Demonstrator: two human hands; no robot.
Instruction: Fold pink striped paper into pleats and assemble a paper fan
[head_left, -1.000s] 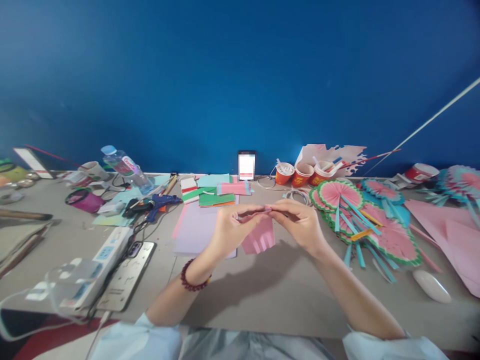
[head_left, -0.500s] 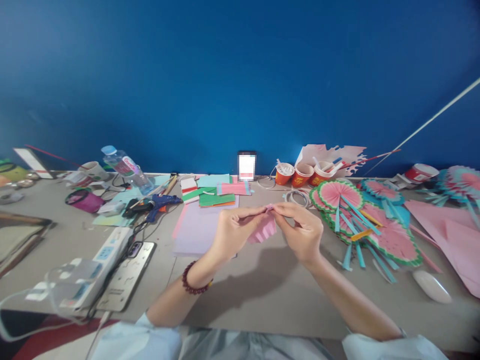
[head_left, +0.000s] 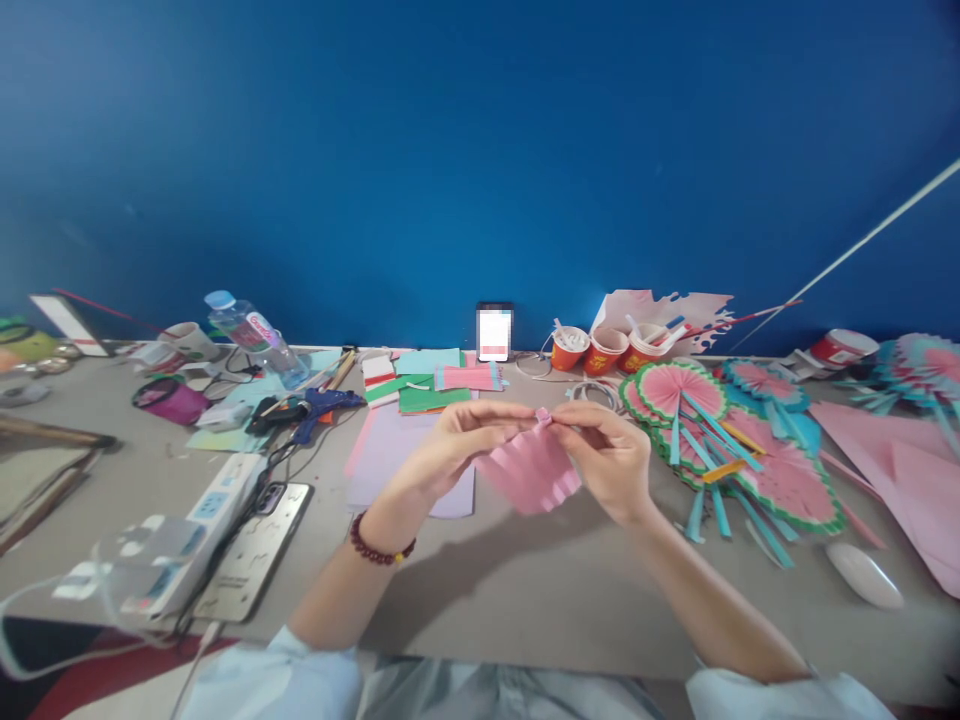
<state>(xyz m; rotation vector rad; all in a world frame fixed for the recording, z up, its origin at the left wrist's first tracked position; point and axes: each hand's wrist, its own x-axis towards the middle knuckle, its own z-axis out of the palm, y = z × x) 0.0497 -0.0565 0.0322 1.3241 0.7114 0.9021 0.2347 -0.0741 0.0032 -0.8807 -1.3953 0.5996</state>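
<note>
Pleated pink paper hangs fanned out below my fingertips, its folds gathered at a narrow top. My left hand pinches the gathered top from the left, with a dark beaded bracelet on the wrist. From the right, my right hand pinches the same gathered end, its fingertips almost touching those of the left. Both hands are raised over the grey table. Behind the left hand lie lilac sheets and green paper pieces.
Watermelon-like paper fans and a white mouse are at the right. Red cups stand by the wall. At the left are a power strip, a phone, a glue gun and a bottle.
The pink paper now shows wider below the hands, its pleats spread. My left hand has turned flatter and its wrist has shifted slightly left. My right hand has moved slightly right.
</note>
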